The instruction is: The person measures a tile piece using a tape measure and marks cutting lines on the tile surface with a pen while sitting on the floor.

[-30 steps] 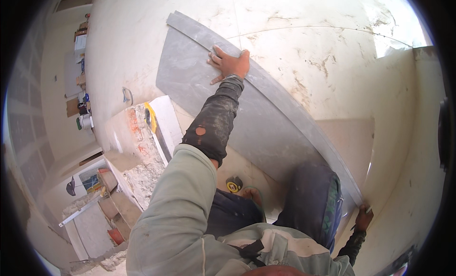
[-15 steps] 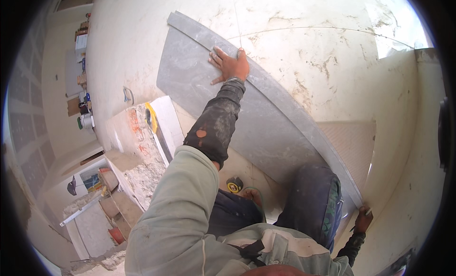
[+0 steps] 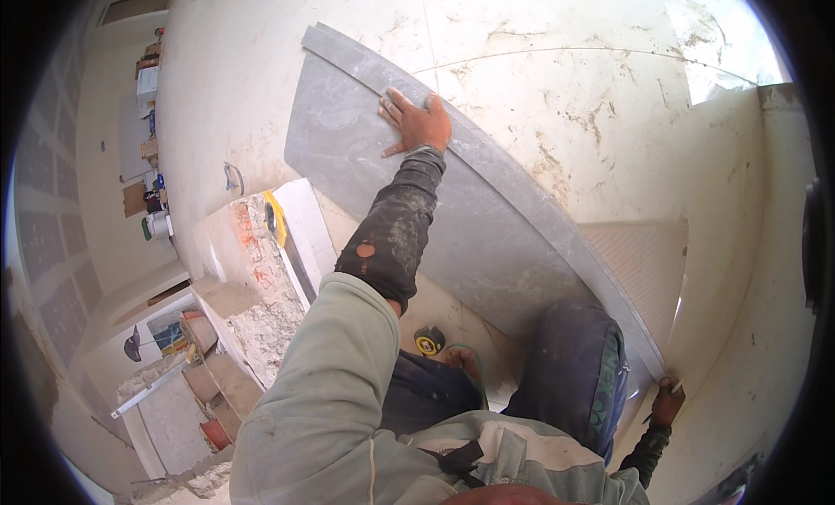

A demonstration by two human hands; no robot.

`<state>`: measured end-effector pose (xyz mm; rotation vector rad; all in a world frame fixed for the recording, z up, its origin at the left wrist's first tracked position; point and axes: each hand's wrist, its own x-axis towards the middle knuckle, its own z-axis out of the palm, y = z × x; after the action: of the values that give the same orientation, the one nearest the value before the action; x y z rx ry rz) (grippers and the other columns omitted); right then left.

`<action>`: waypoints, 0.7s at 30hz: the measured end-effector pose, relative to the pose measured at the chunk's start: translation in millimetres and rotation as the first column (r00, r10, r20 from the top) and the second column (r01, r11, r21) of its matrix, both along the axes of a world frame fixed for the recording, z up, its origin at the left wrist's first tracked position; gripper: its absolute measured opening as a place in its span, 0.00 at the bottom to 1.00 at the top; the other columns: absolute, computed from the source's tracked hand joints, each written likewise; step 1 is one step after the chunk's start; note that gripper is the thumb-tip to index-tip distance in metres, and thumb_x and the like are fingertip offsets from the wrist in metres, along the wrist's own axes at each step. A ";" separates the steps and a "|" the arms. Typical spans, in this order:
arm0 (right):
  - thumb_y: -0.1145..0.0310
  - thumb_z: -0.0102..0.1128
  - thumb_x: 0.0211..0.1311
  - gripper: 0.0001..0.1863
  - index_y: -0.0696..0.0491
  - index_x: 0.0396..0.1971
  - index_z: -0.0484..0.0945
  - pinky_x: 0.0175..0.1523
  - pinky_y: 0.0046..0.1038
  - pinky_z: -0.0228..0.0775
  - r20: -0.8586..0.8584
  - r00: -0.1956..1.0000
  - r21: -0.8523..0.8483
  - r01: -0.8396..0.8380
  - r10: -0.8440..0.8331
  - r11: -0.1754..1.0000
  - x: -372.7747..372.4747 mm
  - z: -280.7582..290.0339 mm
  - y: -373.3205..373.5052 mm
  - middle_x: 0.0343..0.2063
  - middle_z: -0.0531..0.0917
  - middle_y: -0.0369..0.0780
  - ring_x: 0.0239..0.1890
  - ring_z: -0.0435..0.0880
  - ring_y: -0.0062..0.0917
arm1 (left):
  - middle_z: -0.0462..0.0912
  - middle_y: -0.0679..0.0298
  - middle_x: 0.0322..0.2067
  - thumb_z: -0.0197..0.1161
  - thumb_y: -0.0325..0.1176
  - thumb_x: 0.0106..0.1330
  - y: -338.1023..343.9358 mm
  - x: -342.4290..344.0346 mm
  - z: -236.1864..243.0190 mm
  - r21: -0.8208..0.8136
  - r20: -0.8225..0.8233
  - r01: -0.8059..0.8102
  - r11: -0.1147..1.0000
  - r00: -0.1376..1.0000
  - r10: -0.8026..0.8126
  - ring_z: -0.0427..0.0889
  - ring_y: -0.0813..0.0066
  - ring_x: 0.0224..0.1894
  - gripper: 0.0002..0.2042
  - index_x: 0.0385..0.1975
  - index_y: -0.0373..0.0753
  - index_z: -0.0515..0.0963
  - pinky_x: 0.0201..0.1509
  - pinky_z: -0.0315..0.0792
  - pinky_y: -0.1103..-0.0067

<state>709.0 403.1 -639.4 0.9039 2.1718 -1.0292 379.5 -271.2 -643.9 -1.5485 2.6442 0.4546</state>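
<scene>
My left hand [image 3: 421, 124], fingers spread, rests on a narrow grey strip [image 3: 522, 196] lying along the long edge of a large grey marbled slab [image 3: 461, 235] on the floor. My right hand [image 3: 668, 399], at the strip's near-right end against the wall, has its fingers closed on a small white stick [image 3: 677, 385], too small to identify. My bent knee [image 3: 565, 340] is at the slab's near edge. A yellow-and-black tape measure [image 3: 429, 340] lies on the floor beside my bare foot.
A broken plaster block [image 3: 248, 279] with a yellow-edged tool [image 3: 275, 216] on it stands left of the slab. A beige panel [image 3: 644, 261] lies right of the strip. A wall [image 3: 774, 244] borders my right. Boxes and assorted items [image 3: 148, 79] line the far left.
Over the last second the picture has shifted only very slightly. Both my hands and the grey strip stay essentially where they were.
</scene>
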 end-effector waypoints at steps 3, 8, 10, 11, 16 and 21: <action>0.60 0.63 0.59 0.16 0.60 0.31 0.79 0.34 0.26 0.63 -0.059 0.995 0.017 -0.074 0.075 0.997 -6.5 7.1 -7.7 0.23 0.74 0.30 0.27 0.69 0.19 | 0.36 0.57 0.76 0.53 0.53 0.65 -1.6 0.7 -2.1 -0.004 0.003 -0.001 1.000 1.000 0.001 0.32 0.58 0.78 0.44 0.75 0.42 0.38 0.64 0.29 0.28; 0.57 0.63 0.61 0.19 0.61 0.31 0.79 0.37 0.27 0.65 -0.048 0.993 0.039 -0.104 0.105 0.994 -4.1 4.9 -3.9 0.24 0.76 0.32 0.29 0.72 0.20 | 0.37 0.57 0.76 0.54 0.56 0.65 -0.7 0.9 -0.8 -0.008 -0.024 -0.001 1.000 1.000 0.001 0.32 0.58 0.78 0.46 0.75 0.41 0.38 0.64 0.29 0.29; 0.56 0.63 0.61 0.19 0.61 0.31 0.79 0.36 0.27 0.65 -0.034 0.995 0.030 -0.088 0.089 0.996 -0.2 1.7 2.8 0.24 0.76 0.32 0.29 0.72 0.20 | 0.37 0.57 0.76 0.54 0.57 0.64 3.0 -1.1 2.5 0.000 -0.012 -0.002 1.000 1.000 0.002 0.32 0.59 0.78 0.46 0.75 0.41 0.38 0.65 0.28 0.30; 0.56 0.63 0.61 0.20 0.61 0.31 0.79 0.36 0.27 0.65 -0.031 0.997 0.025 -0.077 0.077 0.997 6.3 -3.9 10.4 0.23 0.75 0.32 0.29 0.72 0.20 | 0.37 0.57 0.76 0.54 0.58 0.64 4.9 -1.9 3.9 0.005 -0.006 -0.002 1.000 1.000 0.002 0.33 0.59 0.78 0.47 0.75 0.41 0.38 0.65 0.28 0.30; 0.59 0.59 0.62 0.15 0.56 0.25 0.74 0.28 0.24 0.54 -0.113 0.990 0.028 -0.081 0.084 0.996 0.9 -1.8 -2.8 0.20 0.67 0.28 0.23 0.62 0.15 | 0.37 0.57 0.76 0.55 0.59 0.63 -0.8 -0.7 2.9 0.005 -0.004 -0.004 1.000 1.000 0.004 0.32 0.59 0.78 0.48 0.75 0.42 0.38 0.65 0.28 0.31; 0.56 0.60 0.62 0.18 0.58 0.26 0.75 0.32 0.26 0.59 -0.098 0.988 0.023 -0.114 0.115 0.993 -3.6 4.8 -4.6 0.22 0.70 0.29 0.27 0.66 0.18 | 0.34 0.56 0.76 0.52 0.56 0.65 1.8 -1.8 5.6 0.028 0.012 0.010 1.000 1.000 -0.011 0.30 0.59 0.78 0.46 0.75 0.40 0.37 0.63 0.27 0.28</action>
<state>705.5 398.5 -634.6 0.7399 2.2895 -1.0203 377.7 -269.4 -638.3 -1.5241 2.6242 0.4787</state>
